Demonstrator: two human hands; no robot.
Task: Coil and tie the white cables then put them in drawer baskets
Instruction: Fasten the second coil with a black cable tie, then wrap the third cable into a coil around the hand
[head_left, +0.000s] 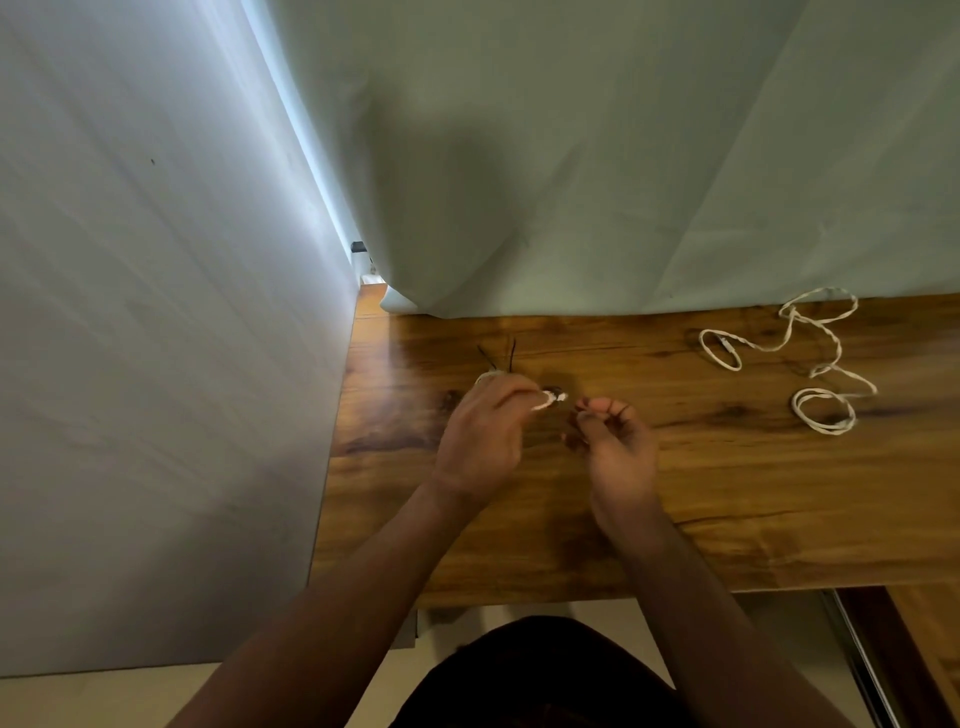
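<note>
Gripping a small coiled white cable (549, 400) in curled fingers, the left hand (483, 436) hovers just above the wooden table (727, 509), with the two dark ends of a thin tie (512, 354) sticking up behind the knuckles. Close beside it, the right hand (618, 444) has its fingertips bunched toward the thumb; I cannot tell whether it pinches anything. A second, loose white cable (821, 358) lies in loops well apart on the table's far right, near the grey-green curtain (597, 182).
</note>
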